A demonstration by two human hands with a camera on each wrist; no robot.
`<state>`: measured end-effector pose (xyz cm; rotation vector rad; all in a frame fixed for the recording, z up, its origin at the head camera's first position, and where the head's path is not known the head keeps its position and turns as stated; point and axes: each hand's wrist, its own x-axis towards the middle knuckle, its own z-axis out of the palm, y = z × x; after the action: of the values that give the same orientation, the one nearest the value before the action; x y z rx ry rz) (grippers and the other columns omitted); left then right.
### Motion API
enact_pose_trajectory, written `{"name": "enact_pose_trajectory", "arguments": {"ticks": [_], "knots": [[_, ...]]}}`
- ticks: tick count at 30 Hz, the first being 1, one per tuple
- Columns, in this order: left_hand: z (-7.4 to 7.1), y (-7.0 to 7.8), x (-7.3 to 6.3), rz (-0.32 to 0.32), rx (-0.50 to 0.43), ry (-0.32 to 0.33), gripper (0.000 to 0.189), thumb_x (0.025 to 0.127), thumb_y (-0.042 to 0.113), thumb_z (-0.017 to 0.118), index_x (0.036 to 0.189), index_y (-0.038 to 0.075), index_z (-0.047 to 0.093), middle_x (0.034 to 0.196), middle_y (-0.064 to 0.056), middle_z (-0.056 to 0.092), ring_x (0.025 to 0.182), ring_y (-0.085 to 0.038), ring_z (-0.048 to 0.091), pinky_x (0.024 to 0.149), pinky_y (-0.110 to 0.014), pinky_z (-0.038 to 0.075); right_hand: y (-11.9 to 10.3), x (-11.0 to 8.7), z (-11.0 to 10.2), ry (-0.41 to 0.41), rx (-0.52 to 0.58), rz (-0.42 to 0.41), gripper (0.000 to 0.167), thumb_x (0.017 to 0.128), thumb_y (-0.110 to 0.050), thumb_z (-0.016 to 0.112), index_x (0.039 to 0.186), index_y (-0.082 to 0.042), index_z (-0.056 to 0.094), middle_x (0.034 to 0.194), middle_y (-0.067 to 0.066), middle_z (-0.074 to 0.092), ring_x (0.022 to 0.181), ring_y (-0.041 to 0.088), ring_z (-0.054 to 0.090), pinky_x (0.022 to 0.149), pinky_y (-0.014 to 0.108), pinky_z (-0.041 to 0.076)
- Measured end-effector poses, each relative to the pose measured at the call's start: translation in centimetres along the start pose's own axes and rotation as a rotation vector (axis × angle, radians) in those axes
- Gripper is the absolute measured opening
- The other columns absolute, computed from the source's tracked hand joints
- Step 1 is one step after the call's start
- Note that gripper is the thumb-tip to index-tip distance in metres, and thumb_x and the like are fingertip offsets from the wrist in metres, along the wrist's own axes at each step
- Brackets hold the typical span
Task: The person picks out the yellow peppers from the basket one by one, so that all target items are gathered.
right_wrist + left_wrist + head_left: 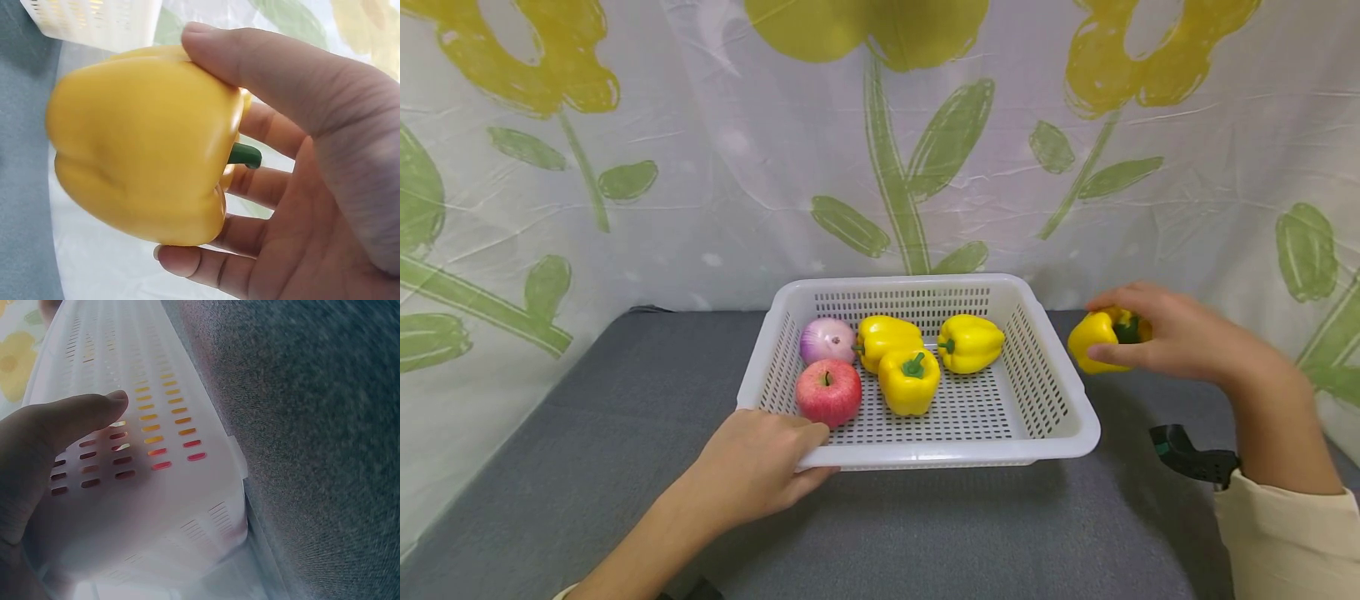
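Three yellow peppers (910,385), a red apple (829,393) and an onion (826,340) lie in the white basket (940,452) before us. Our right hand (1176,337) grips another yellow pepper (1081,340) between thumb and fingers, just off the basket's right side; our left hand (756,462) pinches the basket's near rim by its left corner, thumb against the outer wall.
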<state>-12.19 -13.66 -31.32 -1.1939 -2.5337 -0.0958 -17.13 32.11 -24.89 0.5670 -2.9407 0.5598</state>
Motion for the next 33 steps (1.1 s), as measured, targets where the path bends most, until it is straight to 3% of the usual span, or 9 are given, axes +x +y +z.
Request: {"name": "enact_pose_trajectory", "arguments": {"ticks": [13,33], "knots": [[0.2,0.0,0.1,0.005,-0.001,0.006,0.035,0.078,0.03,0.084,0.074,0.019,0.052,0.061,0.011,0.039,0.051,-0.008,0.037,0.048,-0.022,0.029,0.1,0.6,0.7,-0.078,0.046,0.043,0.056,0.084,-0.029,0.082,0.129,-0.001,0.061,0.123,0.018,0.056,0.098,0.031,0.051,0.073,0.039,0.048],[0.1,0.0,0.0,0.005,0.008,0.011,0.036,0.078,0.03,0.085,0.074,0.019,0.051,0.061,0.011,0.04,0.051,-0.008,0.037,0.048,-0.023,0.029,0.5,1.2,1.9,-0.12,0.029,0.049,0.058,0.084,-0.036,0.081,0.128,-0.002,0.063,0.122,0.017,0.058,0.1,0.031,0.052,0.076,0.044,0.05]]}}
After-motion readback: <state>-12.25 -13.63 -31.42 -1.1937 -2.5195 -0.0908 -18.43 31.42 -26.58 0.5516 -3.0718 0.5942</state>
